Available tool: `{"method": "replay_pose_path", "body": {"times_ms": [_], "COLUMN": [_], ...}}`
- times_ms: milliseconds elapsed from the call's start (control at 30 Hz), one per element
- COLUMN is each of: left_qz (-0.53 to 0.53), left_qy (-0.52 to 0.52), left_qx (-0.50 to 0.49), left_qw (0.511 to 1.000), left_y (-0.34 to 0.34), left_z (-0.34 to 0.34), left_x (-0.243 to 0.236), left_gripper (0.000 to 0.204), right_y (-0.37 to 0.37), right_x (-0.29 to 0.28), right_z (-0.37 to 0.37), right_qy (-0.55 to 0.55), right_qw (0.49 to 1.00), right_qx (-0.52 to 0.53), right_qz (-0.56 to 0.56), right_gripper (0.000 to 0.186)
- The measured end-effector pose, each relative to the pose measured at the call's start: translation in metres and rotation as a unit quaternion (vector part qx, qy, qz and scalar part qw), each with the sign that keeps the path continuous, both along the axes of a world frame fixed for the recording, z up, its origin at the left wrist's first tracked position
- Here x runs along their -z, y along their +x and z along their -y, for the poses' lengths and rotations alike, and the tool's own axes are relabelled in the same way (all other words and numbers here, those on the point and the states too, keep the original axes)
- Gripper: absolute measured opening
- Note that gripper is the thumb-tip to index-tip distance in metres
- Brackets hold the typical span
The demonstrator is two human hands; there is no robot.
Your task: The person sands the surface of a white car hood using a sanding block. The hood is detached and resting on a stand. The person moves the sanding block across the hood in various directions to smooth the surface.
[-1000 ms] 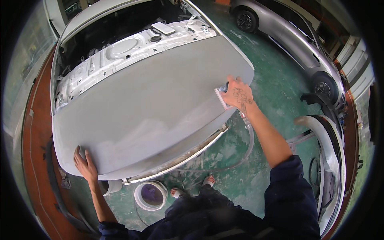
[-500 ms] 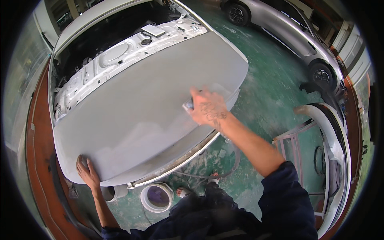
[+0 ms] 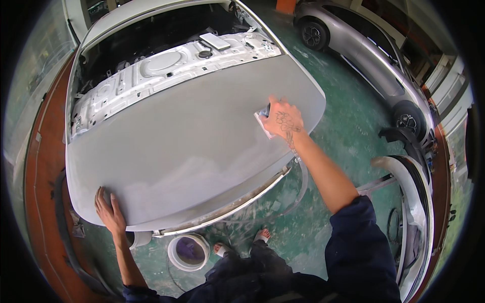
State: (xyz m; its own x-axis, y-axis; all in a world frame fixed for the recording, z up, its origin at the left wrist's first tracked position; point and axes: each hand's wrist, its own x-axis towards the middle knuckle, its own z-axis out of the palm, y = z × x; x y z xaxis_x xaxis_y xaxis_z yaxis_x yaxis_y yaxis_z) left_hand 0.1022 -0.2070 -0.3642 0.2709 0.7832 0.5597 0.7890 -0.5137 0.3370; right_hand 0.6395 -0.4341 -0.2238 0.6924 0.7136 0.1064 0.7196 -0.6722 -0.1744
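Grey, matt primed car panel (image 3: 177,141): right hand (image 3: 283,122) clenched on sanding block (image 3: 262,120), left hand (image 3: 108,212) spread flat, released.

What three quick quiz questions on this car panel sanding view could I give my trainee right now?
1. True or false: the left hand rests flat on the grey primed panel near its lower edge.
2. What does the right hand press onto the panel? A) a spray gun B) a small sanding block C) a wrench
3. What stands on the green floor beside the person's feet?

Key: 1 true; 2 B, the sanding block; 3 a white bucket.
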Motion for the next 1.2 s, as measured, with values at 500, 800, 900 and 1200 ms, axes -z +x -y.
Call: {"method": "replay_pose_path", "body": {"times_ms": [500, 800, 900, 1200], "left_qz": [0.003, 0.022, 0.026, 0.076], "left_qy": [0.009, 0.009, 0.017, 0.083], "left_qx": [-0.009, -0.015, -0.018, -0.034], "left_qw": [1.0, 1.0, 0.999, 0.993], "left_y": [-0.002, 0.012, 0.01, 0.008], "left_z": [0.006, 0.011, 0.011, 0.034], "left_x": [-0.003, -0.007, -0.007, -0.003], "left_gripper": [0.048, 0.049, 0.048, 0.046], "right_y": [-0.029, -0.045, -0.117, -0.205], "right_x": [0.007, 0.001, -0.011, 0.003], "right_z": [0.007, -0.005, -0.031, -0.079], "right_qy": [-0.004, -0.018, -0.016, 0.0], "right_qw": [1.0, 1.0, 0.992, 0.957], "right_qx": [0.017, -0.02, -0.107, -0.277], "right_qz": [0.02, -0.001, -0.061, -0.087], "right_gripper": [0.058, 0.056, 0.055, 0.044]}}
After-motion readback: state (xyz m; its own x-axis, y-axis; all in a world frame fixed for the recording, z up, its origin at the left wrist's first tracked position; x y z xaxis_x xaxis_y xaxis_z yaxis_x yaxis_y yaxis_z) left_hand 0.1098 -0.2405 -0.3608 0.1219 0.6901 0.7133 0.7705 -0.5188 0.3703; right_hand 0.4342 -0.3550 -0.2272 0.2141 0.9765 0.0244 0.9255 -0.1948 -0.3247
